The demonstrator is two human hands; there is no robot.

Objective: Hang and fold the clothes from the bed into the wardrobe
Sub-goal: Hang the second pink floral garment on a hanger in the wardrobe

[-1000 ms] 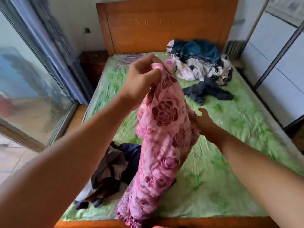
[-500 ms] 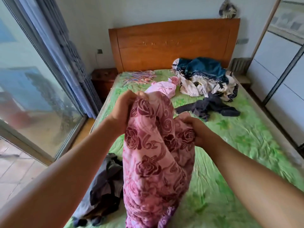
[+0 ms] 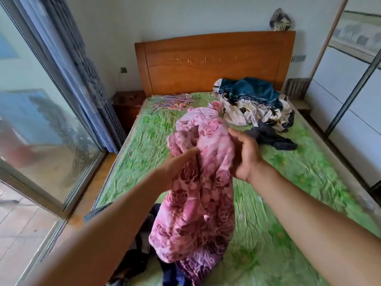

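**A:** Item in hand?

**B:** One pink rose-print garment (image 3: 198, 193), bunched and held up over the bed (image 3: 309, 162), its lower end hanging toward the foot. The left hand (image 3: 177, 168) grips a fold at the near side, fingers sunk in the cloth. The right hand (image 3: 245, 155) clasps the other side with the thumb up; its fingers are hidden behind the fabric.

**A:** Other stock on the bed?

**B:** A blue and cream pile (image 3: 253, 104) by the headboard (image 3: 214, 60). One dark garment (image 3: 270, 137) lies just in front of that pile. Coloured hangers (image 3: 173, 102) are scattered at the far left corner. A dark heap (image 3: 142, 244) sits at the foot, partly covered by the pink garment and the left forearm.

**A:** Edges?

**B:** On the left, the glass door (image 3: 41, 131), the curtain (image 3: 88, 79) and a bedside cabinet (image 3: 127, 104). A strip of floor (image 3: 92, 182) runs between the glass and the bed. On the right, the wardrobe doors (image 3: 350, 112) stand near the bed's edge with only a narrow gap.

**A:** Open room?

**B:** The middle and right of the green sheet lie bare.
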